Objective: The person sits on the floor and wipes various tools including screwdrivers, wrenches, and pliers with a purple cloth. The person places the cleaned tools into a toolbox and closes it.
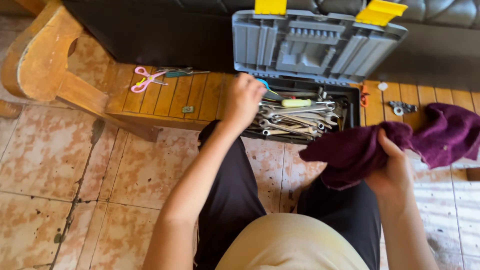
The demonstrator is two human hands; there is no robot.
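Observation:
An open toolbox point(353, 107) with a grey lid point(315, 45) and yellow latches stands on a low wooden bench point(165, 97). It is full of several metal wrenches point(295, 120) and a yellow-handled tool point(296, 103). My left hand point(243, 100) reaches into the box's left end, fingers curled around a tool with a blue handle; what it grips is mostly hidden. My right hand point(392, 167) holds a dark purple cloth point(395, 142) in front of the box, over my right knee.
Pink scissors point(145, 80) and a teal-handled tool point(180, 73) lie on the bench to the left. Small metal parts point(402, 107) and an orange item point(364, 95) lie right of the box. A dark sofa point(160, 30) runs behind. Tiled floor point(60, 165) lies below.

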